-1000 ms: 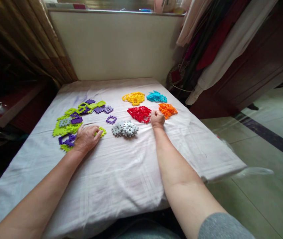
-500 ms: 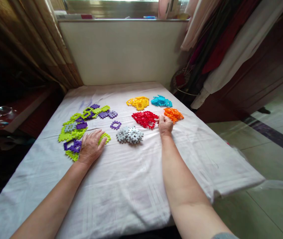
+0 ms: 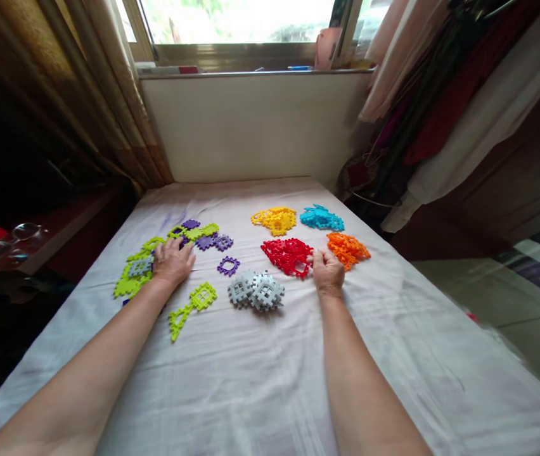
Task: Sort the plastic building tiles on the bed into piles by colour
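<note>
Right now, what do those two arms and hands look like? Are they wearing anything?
The left hand and right hand have no gloves. The left arm and right arm are bare too, wider away from the wrists. No sleeve, watch or bracelet shows; a ring would be too small to tell.

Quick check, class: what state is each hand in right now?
Left hand: open, over green and purple pieces.
Right hand: curled closed beside the red pile; cannot tell if holding anything.

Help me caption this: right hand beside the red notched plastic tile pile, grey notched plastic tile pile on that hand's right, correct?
No: in the head view, the grey notched plastic tile pile lies to the left of the right hand.
</note>
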Demonstrator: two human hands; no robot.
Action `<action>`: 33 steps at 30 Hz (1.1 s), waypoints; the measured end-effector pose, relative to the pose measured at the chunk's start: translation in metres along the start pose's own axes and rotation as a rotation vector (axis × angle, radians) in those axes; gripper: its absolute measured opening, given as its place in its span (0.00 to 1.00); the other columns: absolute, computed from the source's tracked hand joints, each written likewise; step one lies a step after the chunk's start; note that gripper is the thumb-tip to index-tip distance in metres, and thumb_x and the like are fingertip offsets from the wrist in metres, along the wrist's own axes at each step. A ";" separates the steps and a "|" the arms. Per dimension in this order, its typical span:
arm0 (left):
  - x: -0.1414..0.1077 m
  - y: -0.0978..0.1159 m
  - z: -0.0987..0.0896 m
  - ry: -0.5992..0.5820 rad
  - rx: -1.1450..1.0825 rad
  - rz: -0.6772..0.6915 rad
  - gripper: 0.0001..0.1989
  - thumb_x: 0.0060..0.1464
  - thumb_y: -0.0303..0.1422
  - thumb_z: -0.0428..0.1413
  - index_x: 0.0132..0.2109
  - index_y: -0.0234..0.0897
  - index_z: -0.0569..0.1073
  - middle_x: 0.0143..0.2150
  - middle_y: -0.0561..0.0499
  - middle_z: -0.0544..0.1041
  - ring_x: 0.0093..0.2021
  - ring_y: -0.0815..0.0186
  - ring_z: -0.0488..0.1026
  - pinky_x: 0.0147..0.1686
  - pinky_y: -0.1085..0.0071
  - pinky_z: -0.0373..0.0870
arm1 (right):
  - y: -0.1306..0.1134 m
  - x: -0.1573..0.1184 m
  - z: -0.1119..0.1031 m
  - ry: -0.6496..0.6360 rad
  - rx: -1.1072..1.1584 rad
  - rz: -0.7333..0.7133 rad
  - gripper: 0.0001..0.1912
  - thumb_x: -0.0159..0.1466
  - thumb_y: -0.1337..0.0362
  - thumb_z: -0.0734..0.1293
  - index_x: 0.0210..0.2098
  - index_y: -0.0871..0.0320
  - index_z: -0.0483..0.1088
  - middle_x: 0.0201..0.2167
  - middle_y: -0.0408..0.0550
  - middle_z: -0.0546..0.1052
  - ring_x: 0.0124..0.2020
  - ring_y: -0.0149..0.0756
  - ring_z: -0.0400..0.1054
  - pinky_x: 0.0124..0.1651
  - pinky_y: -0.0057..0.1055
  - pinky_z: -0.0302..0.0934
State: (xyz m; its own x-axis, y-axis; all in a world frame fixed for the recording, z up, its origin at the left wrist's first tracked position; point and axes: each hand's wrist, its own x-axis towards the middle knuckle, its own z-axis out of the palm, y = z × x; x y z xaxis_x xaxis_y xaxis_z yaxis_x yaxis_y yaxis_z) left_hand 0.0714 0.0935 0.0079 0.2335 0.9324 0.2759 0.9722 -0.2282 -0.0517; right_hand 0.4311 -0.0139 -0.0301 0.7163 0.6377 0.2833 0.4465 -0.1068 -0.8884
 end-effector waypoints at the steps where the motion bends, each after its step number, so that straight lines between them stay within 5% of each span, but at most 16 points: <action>1: 0.005 -0.003 0.001 -0.002 0.027 0.006 0.20 0.57 0.39 0.49 0.54 0.46 0.76 0.63 0.43 0.69 0.66 0.47 0.60 0.63 0.45 0.50 | 0.000 0.000 0.000 0.002 0.000 0.002 0.22 0.61 0.48 0.58 0.26 0.56 0.75 0.23 0.49 0.80 0.25 0.36 0.70 0.34 0.30 0.63; 13: 0.018 -0.010 -0.004 -0.101 0.160 -0.003 0.25 0.60 0.43 0.46 0.57 0.36 0.74 0.69 0.34 0.60 0.69 0.43 0.54 0.64 0.41 0.43 | -0.005 0.000 -0.001 -0.005 -0.041 -0.009 0.19 0.59 0.51 0.60 0.25 0.55 0.76 0.23 0.49 0.80 0.27 0.38 0.71 0.33 0.30 0.62; 17: 0.008 -0.003 -0.003 -0.090 0.146 -0.010 0.23 0.60 0.42 0.45 0.56 0.43 0.75 0.68 0.40 0.63 0.69 0.45 0.55 0.63 0.41 0.45 | -0.005 0.000 0.000 -0.008 -0.036 -0.003 0.19 0.59 0.50 0.60 0.25 0.56 0.76 0.22 0.49 0.80 0.25 0.37 0.71 0.32 0.29 0.61; 24: -0.021 0.007 -0.009 0.008 0.173 0.114 0.20 0.60 0.40 0.45 0.46 0.39 0.80 0.63 0.41 0.70 0.67 0.48 0.59 0.66 0.44 0.42 | -0.006 -0.002 0.001 -0.011 -0.054 -0.005 0.18 0.61 0.52 0.61 0.26 0.56 0.76 0.23 0.49 0.80 0.27 0.37 0.72 0.33 0.29 0.60; 29: 0.001 0.006 -0.012 -0.083 0.112 0.033 0.22 0.59 0.38 0.47 0.57 0.42 0.75 0.66 0.41 0.67 0.67 0.48 0.59 0.65 0.43 0.46 | -0.007 -0.003 0.001 -0.025 -0.061 0.006 0.17 0.61 0.53 0.61 0.27 0.56 0.77 0.23 0.48 0.81 0.28 0.37 0.72 0.33 0.29 0.60; 33: 0.020 0.005 -0.012 -0.182 0.141 0.016 0.21 0.57 0.38 0.49 0.54 0.43 0.77 0.67 0.40 0.64 0.68 0.46 0.57 0.64 0.41 0.45 | -0.008 -0.003 0.000 -0.024 -0.049 0.016 0.17 0.61 0.53 0.62 0.26 0.56 0.77 0.24 0.48 0.80 0.29 0.37 0.72 0.35 0.29 0.61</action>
State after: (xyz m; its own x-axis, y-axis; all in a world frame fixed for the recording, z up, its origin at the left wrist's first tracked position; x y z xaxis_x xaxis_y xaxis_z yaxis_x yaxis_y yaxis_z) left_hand 0.0811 0.1073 0.0242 0.2348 0.9672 0.0966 0.9579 -0.2134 -0.1922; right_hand 0.4255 -0.0147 -0.0233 0.7104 0.6539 0.2601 0.4616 -0.1539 -0.8736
